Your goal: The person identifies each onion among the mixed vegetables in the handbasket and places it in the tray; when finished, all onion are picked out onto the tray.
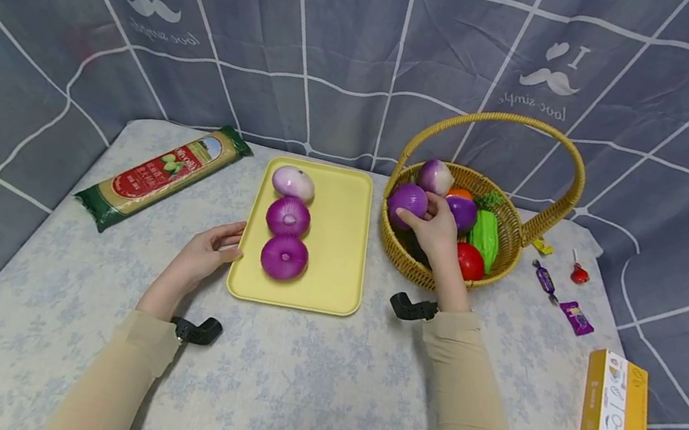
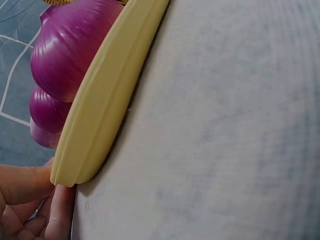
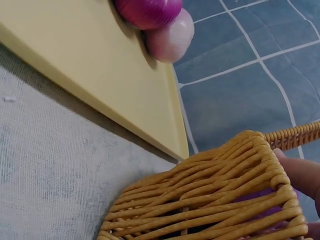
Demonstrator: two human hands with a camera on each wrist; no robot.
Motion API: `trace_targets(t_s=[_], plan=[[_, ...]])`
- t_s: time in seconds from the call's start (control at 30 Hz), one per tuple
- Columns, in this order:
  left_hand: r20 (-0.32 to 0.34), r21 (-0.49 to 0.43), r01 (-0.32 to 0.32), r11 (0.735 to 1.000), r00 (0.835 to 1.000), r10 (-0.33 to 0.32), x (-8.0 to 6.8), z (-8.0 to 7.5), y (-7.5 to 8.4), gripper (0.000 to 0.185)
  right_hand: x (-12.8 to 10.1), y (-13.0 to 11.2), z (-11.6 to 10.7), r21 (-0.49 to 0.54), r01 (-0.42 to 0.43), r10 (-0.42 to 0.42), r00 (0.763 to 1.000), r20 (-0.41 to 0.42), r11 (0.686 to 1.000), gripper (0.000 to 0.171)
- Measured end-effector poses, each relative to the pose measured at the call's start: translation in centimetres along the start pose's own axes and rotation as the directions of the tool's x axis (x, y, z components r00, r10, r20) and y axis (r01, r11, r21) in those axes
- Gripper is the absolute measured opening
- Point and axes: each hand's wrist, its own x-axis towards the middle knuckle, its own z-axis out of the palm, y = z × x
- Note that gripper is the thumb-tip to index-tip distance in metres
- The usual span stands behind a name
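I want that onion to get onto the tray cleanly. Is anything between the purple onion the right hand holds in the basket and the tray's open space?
Only the wicker basket's near rim and its arched handle above. The right hand grips the purple onion just inside that rim. The yellow tray's right half beside the three onions is bare.

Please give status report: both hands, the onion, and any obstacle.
Left hand touches the yellow tray edge, fingers relaxed. Right hand grips a purple onion inside the basket. Three onions already on tray. Basket handle arches overhead.
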Motion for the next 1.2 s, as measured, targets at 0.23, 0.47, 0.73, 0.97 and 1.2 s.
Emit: trace_targets(t_s=[0.23,0.47,0.73,0.97,1.2], plan=[[0.005,0.000,-0.012,1.000,1.000,0.012,0.0,0.0,-0.1,0.060,-0.1,-0.1,-0.2,-0.037,0.010,-0.011,1.000,-0.017,0.999,0.074],[0.000,0.004,-0.005,1.000,1.000,0.005,0.1,0.0,-0.2,0.060,-0.6,0.0,-0.9,-0.005,-0.003,0.002,1.000,-0.015,1.000,0.075],[0.001,0.007,-0.013,1.000,1.000,0.013,0.0,-0.1,-0.1,0.060,-1.9,-0.6,-1.9,0.099,0.013,-0.012,1.000,-0.016,0.995,0.076],[0.002,0.016,-0.015,1.000,1.000,0.015,-0.1,-0.2,0.0,0.060,-3.4,-2.1,-2.0,0.135,0.028,-0.028,1.000,0.001,0.990,0.078],[-0.002,0.017,-0.020,1.000,1.000,0.020,0.0,-0.1,-0.1,0.060,-4.6,-3.5,-1.0,0.173,0.073,-0.078,0.997,0.024,0.982,0.072]])
